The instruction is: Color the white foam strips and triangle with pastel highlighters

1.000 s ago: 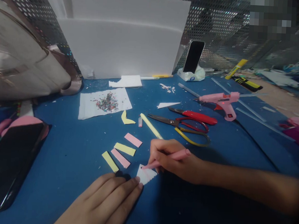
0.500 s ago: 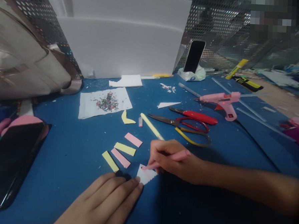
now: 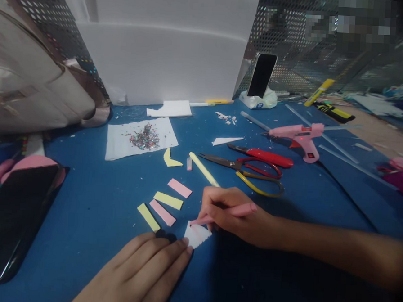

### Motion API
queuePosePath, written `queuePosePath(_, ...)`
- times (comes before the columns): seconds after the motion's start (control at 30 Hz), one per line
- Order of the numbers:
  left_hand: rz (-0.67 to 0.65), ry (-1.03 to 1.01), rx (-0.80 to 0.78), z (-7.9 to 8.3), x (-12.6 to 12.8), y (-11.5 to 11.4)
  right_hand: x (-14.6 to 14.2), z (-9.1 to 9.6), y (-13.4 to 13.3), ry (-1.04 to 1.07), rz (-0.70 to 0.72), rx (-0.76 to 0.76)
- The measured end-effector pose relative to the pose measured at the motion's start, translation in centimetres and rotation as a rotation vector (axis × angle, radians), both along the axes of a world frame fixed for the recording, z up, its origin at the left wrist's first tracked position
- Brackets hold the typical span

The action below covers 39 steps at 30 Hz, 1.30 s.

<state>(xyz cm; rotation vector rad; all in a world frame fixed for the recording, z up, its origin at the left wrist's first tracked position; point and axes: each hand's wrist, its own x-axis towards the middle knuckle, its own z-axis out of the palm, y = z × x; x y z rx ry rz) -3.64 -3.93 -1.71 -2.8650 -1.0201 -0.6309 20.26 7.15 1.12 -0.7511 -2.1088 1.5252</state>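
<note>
A pink marker (image 3: 239, 210) is gripped in my right hand (image 3: 230, 215), its tip at the upper left part of a small white triangular piece (image 3: 196, 236) with a scalloped lower edge. Faint pink marks show on that piece. My left hand (image 3: 144, 267) lies flat with fingers stretched out, its fingertips on the lower left edge of the white piece. Just beyond the left fingers lie pink strips (image 3: 179, 188) and yellow strips (image 3: 168, 200). A pale yellow marker (image 3: 203, 169) and a small pink-tipped cap (image 3: 189, 164) are beyond my right hand.
Scissors (image 3: 234, 164), a red-handled cutter (image 3: 268, 157) and a pink glue gun (image 3: 300, 136) with its cable lie to the right. Glitter rests on white paper (image 3: 116, 142). Phones stand at left (image 3: 18, 218) and back (image 3: 263, 75); a bag (image 3: 33, 74) fills the left rear.
The pink marker's tip has shifted slightly up and left on the white piece, my right hand with it. My left hand stays in place.
</note>
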Motion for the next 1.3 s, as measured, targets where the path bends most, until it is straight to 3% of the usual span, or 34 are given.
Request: queuePosePath(1.3, 0.015, 0.024, 0.028, 0.32, 0.28, 0.32, 0.05, 0.03, -0.09, -0.031, 0.008, 0.002)
